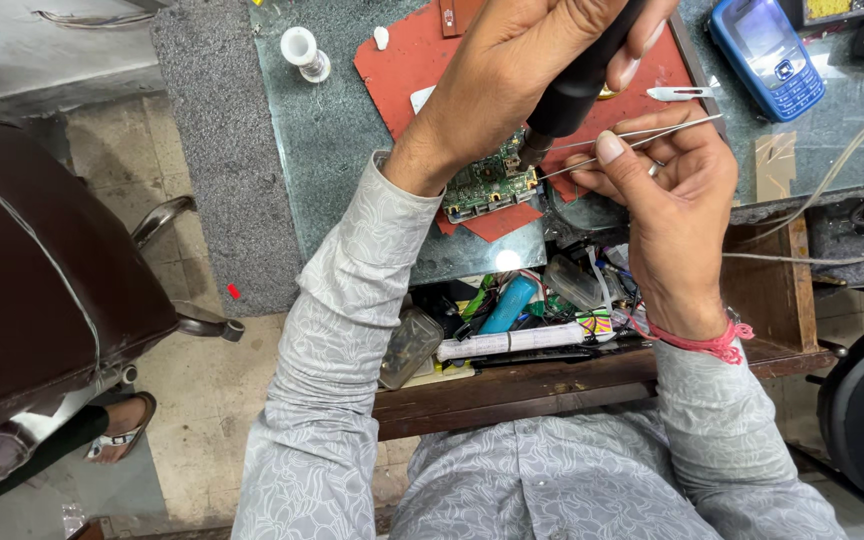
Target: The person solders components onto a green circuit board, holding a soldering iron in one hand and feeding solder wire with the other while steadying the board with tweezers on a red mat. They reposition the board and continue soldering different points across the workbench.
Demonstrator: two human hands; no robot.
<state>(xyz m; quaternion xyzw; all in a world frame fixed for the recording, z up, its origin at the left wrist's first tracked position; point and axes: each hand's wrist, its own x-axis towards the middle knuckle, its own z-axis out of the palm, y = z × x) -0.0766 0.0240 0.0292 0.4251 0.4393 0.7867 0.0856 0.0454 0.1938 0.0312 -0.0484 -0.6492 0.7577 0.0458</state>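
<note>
In the head view, a black cylindrical tool [582, 80] is grasped in the left hand [512, 70], its fingers wrapped round the barrel and its narrow tip pointed down at a green circuit board [487, 185]. The board is seen lying on a red mat [422, 55], at the near edge of a dark green stone surface [332, 150], just below the left wrist. A pair of thin metal tweezers [642, 135] is pinched between the thumb and fingers of the right hand [672, 190], with the points directed towards the board, close beside the tool's tip. A red thread band [712, 342] is worn on the right wrist.

Farther back on the surface, a white spool [304, 50] is set left of the mat, a small blade [682, 93] lies on the mat's right edge, and a blue mobile phone [767, 55] rests to the right. Below the surface edge, an open wooden drawer [552, 385] is filled with mixed tools and small parts. A brown chair [42, 270] is seen to the left, on the floor, and a sandalled foot [122, 430] of another person is visible beneath it.
</note>
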